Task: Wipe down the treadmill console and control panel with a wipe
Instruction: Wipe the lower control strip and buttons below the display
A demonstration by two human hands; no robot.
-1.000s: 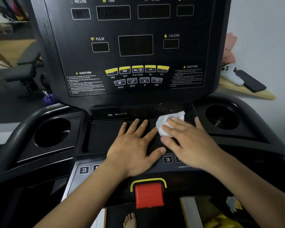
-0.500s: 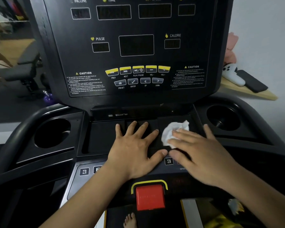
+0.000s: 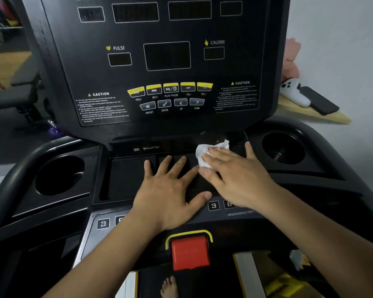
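White wipe (image 3: pixel 211 152) lies crumpled under the right hand's (image 3: pixel 237 179) flat fingers. Beside it, the left hand (image 3: pixel 168 190) rests open, maybe touching, on the black tray (image 3: pixel 127 179).

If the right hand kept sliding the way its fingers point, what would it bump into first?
Probably the raised back edge of the tray, just past the wipe under the right hand; depth is hard to judge.

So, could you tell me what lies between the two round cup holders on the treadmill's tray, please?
In the head view, between the left cup holder and right cup holder: the left hand flat on the tray, and the right hand pressing the white wipe.
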